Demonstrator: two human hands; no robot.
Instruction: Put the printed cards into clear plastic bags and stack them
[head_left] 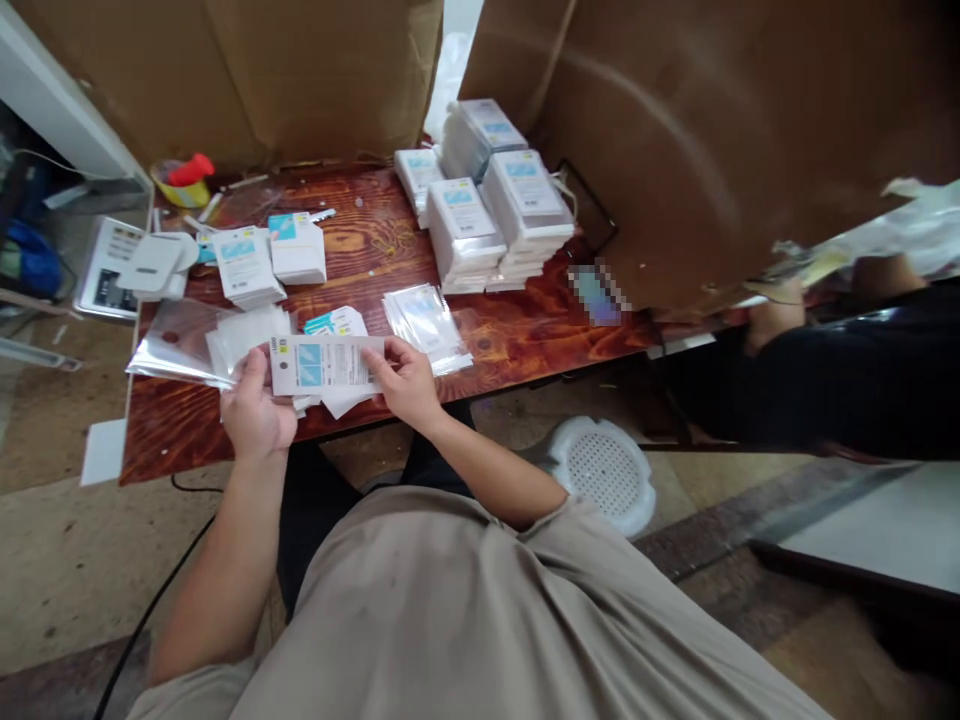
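Observation:
A white printed card [322, 364] with blue pictures is stretched level between my two hands over the table's front edge. My right hand [409, 388] pinches its right end, thumb on top. My left hand [259, 408] is closed at its left end, thumb up, its other fingers partly hidden. Behind the card lie loose cards [341, 322], partly covered by it. Clear plastic sleeves [184, 345] and a frosted stack of sleeves [244, 335] spread beside my left hand. Past my right hand is a small pile of glossy clear packets [429, 325].
Tall stacks of packaged cards [529, 215] stand at the back. Two card stacks [247, 265] sit at the left, near a yellow tape roll [182, 188]. Cardboard panels [300, 80] wall the wooden table [360, 240]. A plastic stool [606, 475] and another person's arm [780, 310] are right.

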